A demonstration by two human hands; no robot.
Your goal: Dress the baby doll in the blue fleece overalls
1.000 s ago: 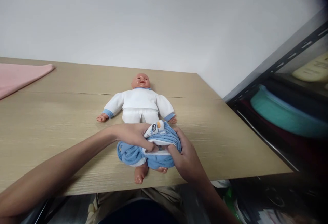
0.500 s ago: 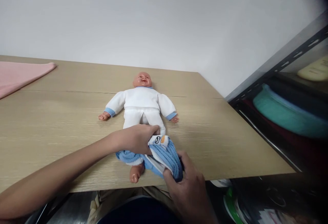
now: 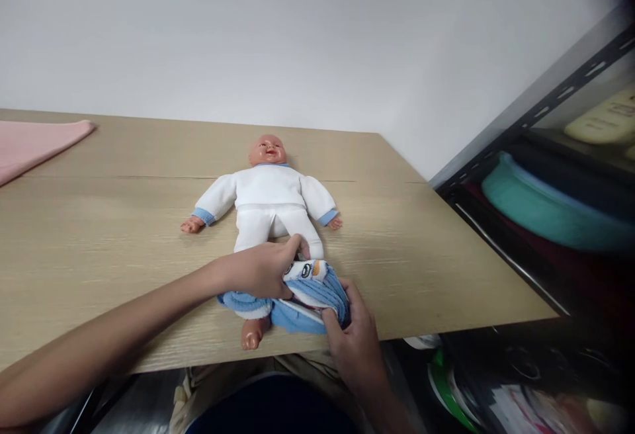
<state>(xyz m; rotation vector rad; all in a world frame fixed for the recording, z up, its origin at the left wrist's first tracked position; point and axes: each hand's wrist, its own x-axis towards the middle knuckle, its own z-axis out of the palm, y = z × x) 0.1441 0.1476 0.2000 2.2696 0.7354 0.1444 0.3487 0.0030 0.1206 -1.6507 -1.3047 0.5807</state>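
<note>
A baby doll [image 3: 270, 186] in a white top and white leggings lies on its back on the table, head away from me. Blue terry baby pants [image 3: 300, 318] with a white patch and stitched eyes are bunched round its lower legs. One bare foot [image 3: 253, 333] comes out of the pants leg on the left; the other foot is hidden in the gathered cloth. My left hand [image 3: 265, 268] reaches over the doll's shins, closed on the upper edge of the pants. My right hand [image 3: 354, 335] pinches the bunched leg of the pants from the right, thumb on the near side.
The wooden table [image 3: 421, 275] ends just in front of me. A pink cloth [image 3: 40, 146] lies at the far left. To the right stands a dark metal shelf [image 3: 546, 106] with a teal basin [image 3: 540, 212] and a pale yellow bottle [image 3: 602, 120].
My right hand has shifted slightly up with the bunched pants leg, and its thumb has moved along the cloth. My left hand keeps its hold. The view has tilted a little.
</note>
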